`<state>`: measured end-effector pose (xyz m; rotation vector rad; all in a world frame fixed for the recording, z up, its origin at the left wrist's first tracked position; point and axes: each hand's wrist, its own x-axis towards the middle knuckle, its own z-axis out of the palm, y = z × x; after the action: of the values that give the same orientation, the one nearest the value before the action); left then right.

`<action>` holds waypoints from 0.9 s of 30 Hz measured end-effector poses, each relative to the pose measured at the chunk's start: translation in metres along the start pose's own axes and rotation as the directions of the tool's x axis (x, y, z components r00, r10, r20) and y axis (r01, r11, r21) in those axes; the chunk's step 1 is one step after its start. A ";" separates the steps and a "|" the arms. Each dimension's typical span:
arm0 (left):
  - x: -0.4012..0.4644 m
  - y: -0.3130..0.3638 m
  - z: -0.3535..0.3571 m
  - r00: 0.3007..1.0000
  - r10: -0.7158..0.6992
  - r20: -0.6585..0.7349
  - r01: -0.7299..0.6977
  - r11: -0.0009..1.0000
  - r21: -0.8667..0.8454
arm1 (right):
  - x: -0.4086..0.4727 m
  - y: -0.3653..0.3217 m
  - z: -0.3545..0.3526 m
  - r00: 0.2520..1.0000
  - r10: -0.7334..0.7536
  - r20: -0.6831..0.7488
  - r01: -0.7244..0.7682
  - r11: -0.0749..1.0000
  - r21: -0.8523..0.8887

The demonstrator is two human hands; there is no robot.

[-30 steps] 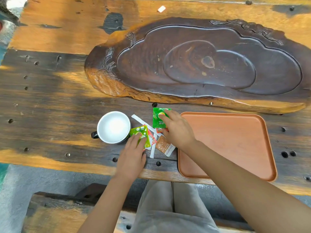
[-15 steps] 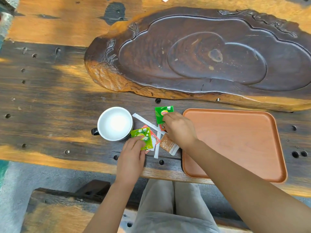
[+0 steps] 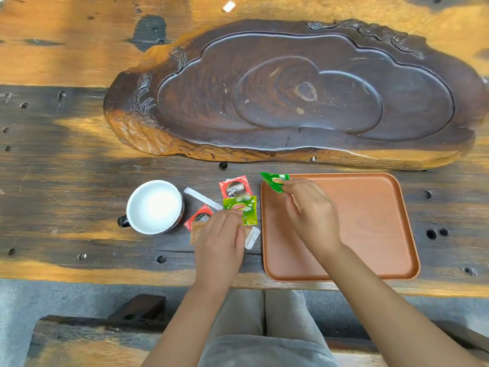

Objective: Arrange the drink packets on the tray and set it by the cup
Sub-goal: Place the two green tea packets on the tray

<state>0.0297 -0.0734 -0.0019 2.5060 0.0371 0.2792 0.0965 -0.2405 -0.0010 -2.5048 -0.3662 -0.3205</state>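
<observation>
Two hands at work over a worn wooden desk (image 3: 66, 160), dark planks with orange patches and bolt holes. Far left of the group: cup (image 3: 154, 206), white inside, dark outside, small dark handle at lower left, standing upright on desk. Just right of cup: white stick packet (image 3: 202, 198), lying diagonally. Below it, red packet (image 3: 199, 218), tilted, partly under the left hand. Further up, second red packet (image 3: 235, 187), "Nescafe" print, flat on desk. Touching its lower edge and overlapping it: light green packet (image 3: 242, 209), "Lipton" logo, square, glossy. Left hand (image 3: 221, 246) palm down, fingertips pinching the light green packet's lower left edge; not clear whether lifted or pressed flat. Under the same hand: tan packet (image 3: 196, 233), mostly hidden. At hand's right side: small white packet (image 3: 251, 237), printed text too small to read. Right of the pile: tray (image 3: 375, 234), rounded rectangle, terracotta-orange, low rim, no packets lying flat in it. Right hand (image 3: 309, 210) over tray's left part, thumb and fingers gripping dark green packet (image 3: 275, 181), "Lipton" logo, held tilted above tray's upper left corner, off the surface. Tray near the cup but separated from it by the packet pile. Behind everything: large carved dark wooden slab (image 3: 291, 96) with recessed basin.
</observation>
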 end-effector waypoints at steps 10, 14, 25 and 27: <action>0.030 0.030 0.078 0.946 0.149 0.287 -0.164 0.986 0.031 | -0.036 0.068 -0.016 0.990 0.031 0.137 -0.006 0.983 -0.182; 0.023 0.030 0.079 0.920 0.113 0.375 -0.153 0.985 0.080 | -0.042 0.075 -0.012 0.982 0.042 0.184 -0.010 0.985 -0.171; 0.020 0.032 0.091 0.841 0.074 0.536 -0.202 0.962 0.183 | -0.041 0.082 -0.007 0.876 0.183 0.447 -0.086 0.970 -0.229; 0.024 0.030 0.092 0.848 0.072 0.525 -0.193 0.965 0.179 | -0.039 0.082 -0.007 0.878 0.183 0.443 -0.086 0.969 -0.231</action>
<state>0.0709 -0.1489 -0.0527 2.7319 -0.3440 -0.3735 0.0860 -0.3170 -0.0495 -2.7805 -0.3524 0.3235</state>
